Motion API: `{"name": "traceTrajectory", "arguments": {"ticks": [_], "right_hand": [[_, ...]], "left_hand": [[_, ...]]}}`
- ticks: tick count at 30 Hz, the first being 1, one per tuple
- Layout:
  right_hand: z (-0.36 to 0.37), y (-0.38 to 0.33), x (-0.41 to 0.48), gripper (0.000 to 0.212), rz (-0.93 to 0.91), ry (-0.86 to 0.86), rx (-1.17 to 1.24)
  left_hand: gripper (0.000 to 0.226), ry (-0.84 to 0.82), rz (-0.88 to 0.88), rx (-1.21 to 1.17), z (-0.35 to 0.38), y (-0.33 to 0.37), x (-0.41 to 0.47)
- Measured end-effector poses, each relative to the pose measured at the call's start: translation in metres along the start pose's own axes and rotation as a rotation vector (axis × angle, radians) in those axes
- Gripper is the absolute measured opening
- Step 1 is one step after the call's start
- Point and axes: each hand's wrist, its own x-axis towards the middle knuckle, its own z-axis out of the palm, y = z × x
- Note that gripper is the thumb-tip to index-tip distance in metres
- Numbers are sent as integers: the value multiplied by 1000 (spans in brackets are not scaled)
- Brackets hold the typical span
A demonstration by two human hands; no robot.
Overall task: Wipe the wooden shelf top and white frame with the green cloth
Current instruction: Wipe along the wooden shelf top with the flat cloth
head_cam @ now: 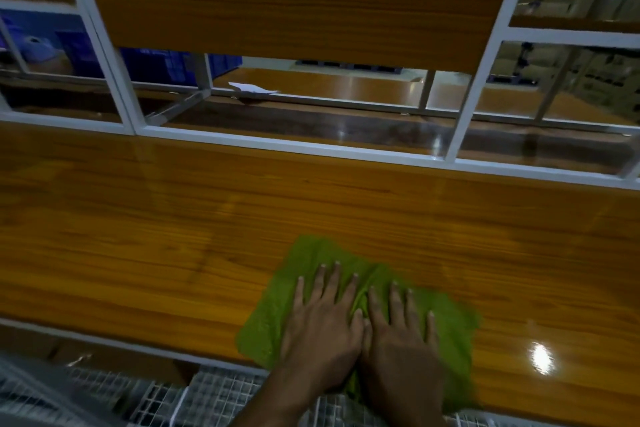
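The left grip (pixel 322 326) and right grip (pixel 398 340), both bare hands, lie fully open, fingers straight and spread, palms pressed flat on the green cloth (pixel 266 329), thumbs touching. The cloth lies spread under both grips on the wooden shelf top (pixel 138 236), at its front edge, long axis running left to right. Beyond the fingertips runs the white frame (pixel 294 146). Far left beyond it stands a blue crate (pixel 156 62), contents unclear.

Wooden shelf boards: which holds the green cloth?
The wide glossy wooden board nearest the camera; the green cloth lies there, under the left hand and right hand.
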Motion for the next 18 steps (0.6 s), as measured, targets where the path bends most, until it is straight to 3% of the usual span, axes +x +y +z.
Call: {"name": "traceTrajectory", "arguments": {"ticks": [4,13,18], "right_hand": [[14,-64,4,75,5,-16,33],[40,-207,10,75,-82,-106,94],[58,-266,15,70,-131,-56,106]], "left_hand": [[60,15,-50,27,-17,-60,-13],[82,45,-154,59,-46,-199,-43],[81,93,-207,47,-55,-260,-54]]}}
